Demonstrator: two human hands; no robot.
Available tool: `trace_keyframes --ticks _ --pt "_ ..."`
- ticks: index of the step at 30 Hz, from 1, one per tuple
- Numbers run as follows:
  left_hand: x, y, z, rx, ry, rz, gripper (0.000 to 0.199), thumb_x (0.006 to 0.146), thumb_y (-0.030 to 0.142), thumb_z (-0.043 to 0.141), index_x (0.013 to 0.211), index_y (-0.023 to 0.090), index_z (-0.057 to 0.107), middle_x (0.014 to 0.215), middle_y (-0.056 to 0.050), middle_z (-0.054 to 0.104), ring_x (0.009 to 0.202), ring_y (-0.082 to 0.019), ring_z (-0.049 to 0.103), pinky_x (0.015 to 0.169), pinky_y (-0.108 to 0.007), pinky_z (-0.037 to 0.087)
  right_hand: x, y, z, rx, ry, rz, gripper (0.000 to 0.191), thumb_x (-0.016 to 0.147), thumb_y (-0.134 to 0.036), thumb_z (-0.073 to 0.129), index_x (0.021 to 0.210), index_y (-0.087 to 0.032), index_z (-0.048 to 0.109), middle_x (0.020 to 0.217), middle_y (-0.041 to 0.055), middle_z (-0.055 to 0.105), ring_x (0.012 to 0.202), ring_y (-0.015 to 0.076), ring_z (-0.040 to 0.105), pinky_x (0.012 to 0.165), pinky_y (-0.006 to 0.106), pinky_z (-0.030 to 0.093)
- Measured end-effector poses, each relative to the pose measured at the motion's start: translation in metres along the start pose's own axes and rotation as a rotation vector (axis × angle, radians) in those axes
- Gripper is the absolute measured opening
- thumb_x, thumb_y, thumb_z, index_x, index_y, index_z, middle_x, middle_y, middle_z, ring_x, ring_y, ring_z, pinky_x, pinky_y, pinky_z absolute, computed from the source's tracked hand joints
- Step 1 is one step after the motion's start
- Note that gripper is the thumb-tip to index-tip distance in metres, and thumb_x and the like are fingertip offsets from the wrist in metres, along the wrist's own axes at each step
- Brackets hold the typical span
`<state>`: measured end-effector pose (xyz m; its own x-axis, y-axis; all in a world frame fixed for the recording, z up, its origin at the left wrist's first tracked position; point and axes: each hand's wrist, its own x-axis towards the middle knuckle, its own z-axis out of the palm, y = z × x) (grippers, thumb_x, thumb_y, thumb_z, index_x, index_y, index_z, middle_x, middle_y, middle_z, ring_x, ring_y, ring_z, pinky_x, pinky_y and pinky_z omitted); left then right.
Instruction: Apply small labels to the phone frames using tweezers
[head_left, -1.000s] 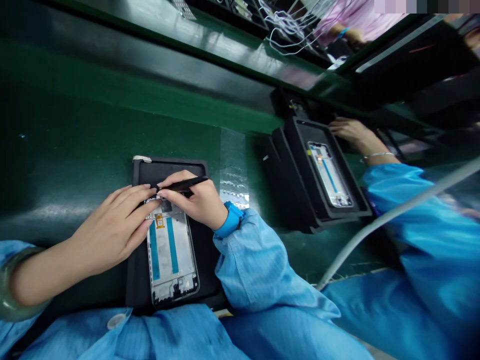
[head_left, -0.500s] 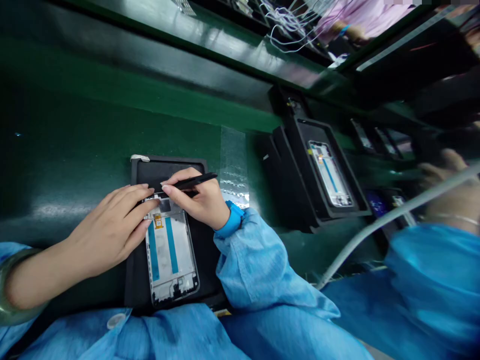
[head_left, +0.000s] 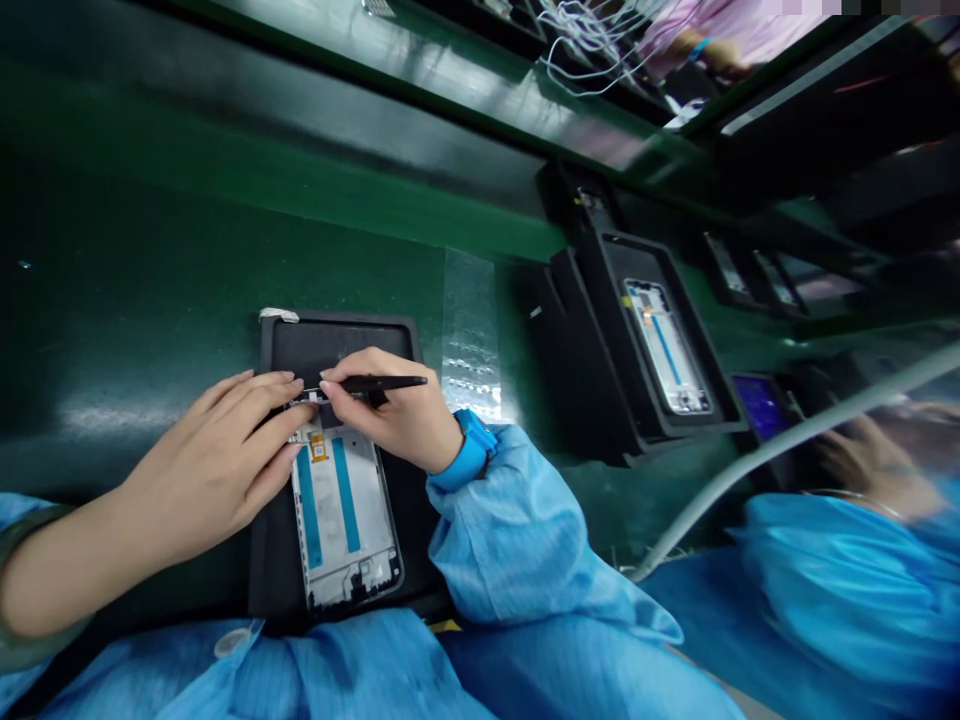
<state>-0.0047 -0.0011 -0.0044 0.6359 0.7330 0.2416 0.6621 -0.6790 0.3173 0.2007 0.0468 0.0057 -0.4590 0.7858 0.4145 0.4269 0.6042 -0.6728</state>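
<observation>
A silver phone frame (head_left: 367,510) with two blue strips and a small orange flex piece (head_left: 319,448) lies in a black tray (head_left: 274,560) in front of me. My left hand (head_left: 217,450) rests over its upper left edge, fingers stretched out and touching the frame; it grasps nothing. My right hand (head_left: 397,410) is closed around a slim black pen-like tool (head_left: 390,383) above the frame's top end. The tool's working tip is hidden by my fingers, and so is part of the frame's top.
To the right stands a stack of black trays (head_left: 660,250), with another phone frame (head_left: 670,350) in the top one. A grey hose (head_left: 720,480) crosses at right, beside a co-worker's blurred hand (head_left: 870,465). White cables (head_left: 592,45) lie on the far shelf.
My right hand has shifted slightly downward, and the black tool lies flatter than before. My left hand stays nearly in place. The co-worker's hand and sleeve at right have moved down.
</observation>
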Motion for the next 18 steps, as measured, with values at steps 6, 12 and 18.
trace_keyframes --ticks 6,12,18 --pt "-0.0017 0.0014 0.0024 -0.137 0.042 -0.139 0.032 0.091 0.030 0.046 0.118 0.011 0.049 0.131 -0.015 0.048 0.131 -0.023 0.039 0.109 -0.040 0.036 -0.0010 0.0044 -0.0033 0.126 0.032 0.054 0.008 0.082 -0.023 0.065 0.087 -0.017 0.063 0.082 0.0019 0.068 0.075 0.0114 0.065 0.069 0.021 0.052" --pt "0.0017 -0.0002 0.0031 -0.177 0.077 -0.181 0.033 0.091 0.034 0.048 0.115 0.011 0.050 0.129 -0.015 0.048 0.130 -0.024 0.039 0.110 -0.041 0.037 -0.0013 0.0027 -0.0041 0.122 -0.024 0.049 0.009 0.083 -0.022 0.064 0.089 -0.016 0.063 0.084 0.0030 0.069 0.077 0.0126 0.066 0.071 0.023 0.053" --pt "0.0028 -0.0001 0.0014 -0.183 0.070 -0.180 0.032 0.090 0.035 0.049 0.114 0.013 0.050 0.126 -0.014 0.050 0.129 -0.024 0.040 0.108 -0.043 0.038 -0.0006 0.0034 -0.0044 0.119 -0.028 0.009 0.009 0.085 -0.021 0.063 0.089 -0.014 0.063 0.084 0.0039 0.069 0.077 0.0126 0.066 0.070 0.022 0.053"
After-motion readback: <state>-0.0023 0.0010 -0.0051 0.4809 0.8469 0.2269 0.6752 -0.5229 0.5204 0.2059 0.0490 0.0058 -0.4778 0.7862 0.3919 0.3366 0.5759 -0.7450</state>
